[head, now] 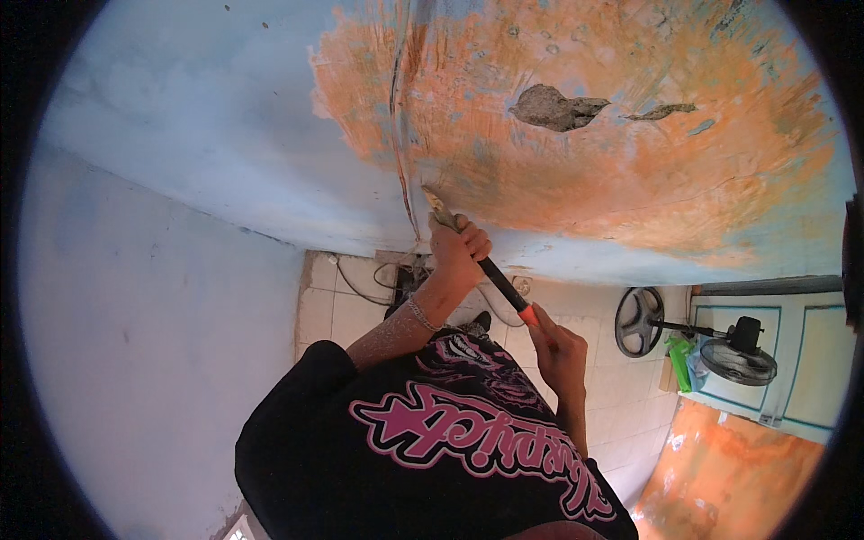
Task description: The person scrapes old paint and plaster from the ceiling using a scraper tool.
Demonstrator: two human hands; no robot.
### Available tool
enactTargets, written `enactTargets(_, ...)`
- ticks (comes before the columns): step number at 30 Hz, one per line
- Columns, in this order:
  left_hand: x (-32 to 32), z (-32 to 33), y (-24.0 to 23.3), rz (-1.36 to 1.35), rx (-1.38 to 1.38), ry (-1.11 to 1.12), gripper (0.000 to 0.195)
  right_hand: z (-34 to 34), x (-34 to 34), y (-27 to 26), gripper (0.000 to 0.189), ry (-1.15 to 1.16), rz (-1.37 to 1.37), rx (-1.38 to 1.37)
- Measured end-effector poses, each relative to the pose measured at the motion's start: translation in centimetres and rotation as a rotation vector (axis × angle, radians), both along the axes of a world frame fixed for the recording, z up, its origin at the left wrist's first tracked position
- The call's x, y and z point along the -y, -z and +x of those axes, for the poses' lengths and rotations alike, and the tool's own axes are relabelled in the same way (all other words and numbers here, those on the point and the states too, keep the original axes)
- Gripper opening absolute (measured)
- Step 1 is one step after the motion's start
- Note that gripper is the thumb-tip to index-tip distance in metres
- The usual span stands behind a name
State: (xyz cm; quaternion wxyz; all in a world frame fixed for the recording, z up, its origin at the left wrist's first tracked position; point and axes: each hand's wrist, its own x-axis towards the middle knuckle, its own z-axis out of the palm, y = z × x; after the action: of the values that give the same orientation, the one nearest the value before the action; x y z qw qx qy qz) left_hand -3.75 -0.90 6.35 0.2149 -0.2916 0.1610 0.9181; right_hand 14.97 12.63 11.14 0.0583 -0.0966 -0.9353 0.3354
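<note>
A long-handled scraper (501, 283) with a black shaft and an orange-red section slants across in front of my body. My left hand (459, 243) wraps around it close to its worn, dusty head. Lower down, my right hand (560, 351) grips the handle at the orange-red part. The scraper's tip meets or nearly meets the wall, beside the lower left edge of a scraped orange patch (607, 175); exact contact is hard to tell. Within that patch, a grey hole (557, 108) in the plaster shows bare material. Pale dust coats my left forearm.
A thin cable (395, 115) runs down the wall left of the scraper tip. More cables (354, 290) lie on the tiled floor (607, 398) near the corner. To the right, a pedestal fan (739, 361) and a green bag (680, 361) stand by a panelled door (736, 320).
</note>
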Motion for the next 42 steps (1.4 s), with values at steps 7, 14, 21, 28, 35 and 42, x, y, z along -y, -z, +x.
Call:
enactTargets(7, -3.5, 2.3, -1.4, 0.122, -0.091, 0.219, 0.045, 4.0, -0.1, -0.7, 0.032, 0.176, 0.055, 0.064)
enactTargets(14, -3.1, 1.6, 4.1, 0.469, -0.421, 0.299, 0.048, 4.1, 1.5, 1.6, 0.034, 0.188, -0.094, -0.022)
enactTargets(21, -5.2, 3.0, -0.9, 0.044, -0.103, 0.279, 0.051, 5.1, -0.6, 0.1, 0.032, 0.232, -0.034, 0.091)
enactTargets(28, -5.3, 2.8, 0.3, 0.09, -0.213, 0.301, 0.052, 4.9, -0.1, 1.3, 0.034, 0.274, -0.169, -0.001)
enactTargets(35, -5.2, 2.6, 1.7, 0.177, -0.111, 0.202, 0.045, 4.0, -1.9, 0.9, 0.034, 0.19, -0.102, 0.05)
enactTargets(42, -2.7, 1.1, 1.2, 0.028, -0.041, 0.102, 0.055, 1.7, -1.7, 1.5, 0.031, 0.05, -0.066, 0.027)
